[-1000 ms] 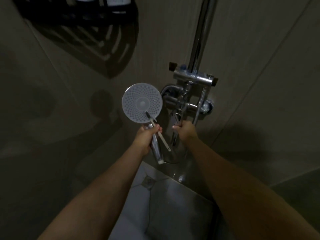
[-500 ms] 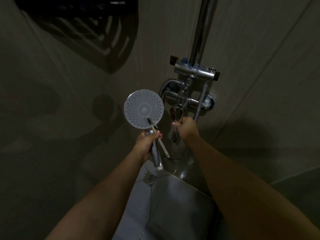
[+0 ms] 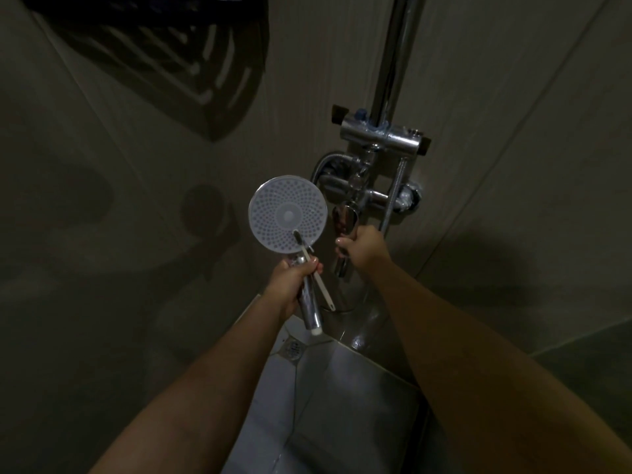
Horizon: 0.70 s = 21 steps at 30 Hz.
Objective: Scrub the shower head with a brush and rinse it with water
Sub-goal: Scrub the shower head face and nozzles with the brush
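Observation:
The round white shower head (image 3: 288, 214) faces me, its chrome handle (image 3: 310, 309) pointing down. My left hand (image 3: 294, 278) is shut around that handle and also pins a thin white brush (image 3: 318, 281) against it; the brush's dark bristle tip rests on the lower edge of the head's face. To the right, my right hand (image 3: 363, 247) is closed on the chrome lever of the wall tap (image 3: 346, 220). I see no water coming from the head.
A chrome riser pipe (image 3: 396, 56) climbs the tiled wall above the mixer bar (image 3: 379, 136), with a metal hose (image 3: 393, 196) beside it. A dark corner shelf (image 3: 164, 53) hangs upper left. A floor drain (image 3: 290, 348) sits below on pale tiles.
The view has tilted downward, so the mixer and shelf sit higher in frame. My right hand slid slightly up on the tap lever. The left hand keeps its hold.

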Each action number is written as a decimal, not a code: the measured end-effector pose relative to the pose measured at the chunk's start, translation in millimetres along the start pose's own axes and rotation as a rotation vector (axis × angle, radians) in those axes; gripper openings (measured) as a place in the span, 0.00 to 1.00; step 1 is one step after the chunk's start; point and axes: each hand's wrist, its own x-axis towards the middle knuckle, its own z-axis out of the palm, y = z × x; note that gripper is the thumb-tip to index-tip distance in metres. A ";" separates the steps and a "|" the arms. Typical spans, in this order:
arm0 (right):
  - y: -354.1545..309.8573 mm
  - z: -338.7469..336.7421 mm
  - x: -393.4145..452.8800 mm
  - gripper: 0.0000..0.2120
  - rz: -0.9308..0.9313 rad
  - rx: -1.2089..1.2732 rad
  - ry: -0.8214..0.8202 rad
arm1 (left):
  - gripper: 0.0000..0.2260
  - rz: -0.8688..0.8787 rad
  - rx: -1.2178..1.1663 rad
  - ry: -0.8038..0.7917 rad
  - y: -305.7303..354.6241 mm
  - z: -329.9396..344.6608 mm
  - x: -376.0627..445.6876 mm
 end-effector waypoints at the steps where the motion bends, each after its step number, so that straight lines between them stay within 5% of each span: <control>1: -0.8 -0.6 -0.4 0.17 0.000 0.010 0.003 | 0.09 0.003 -0.005 -0.004 -0.2 0.0 -0.1; 16: 3.7 -1.5 2.1 0.14 0.019 0.135 -0.024 | 0.08 -0.027 -0.006 0.022 -2.2 -5.2 -0.2; 21: 49.6 24.3 -16.4 0.09 0.115 -0.126 -0.373 | 0.06 -0.048 -0.045 0.031 -2.1 -5.9 4.4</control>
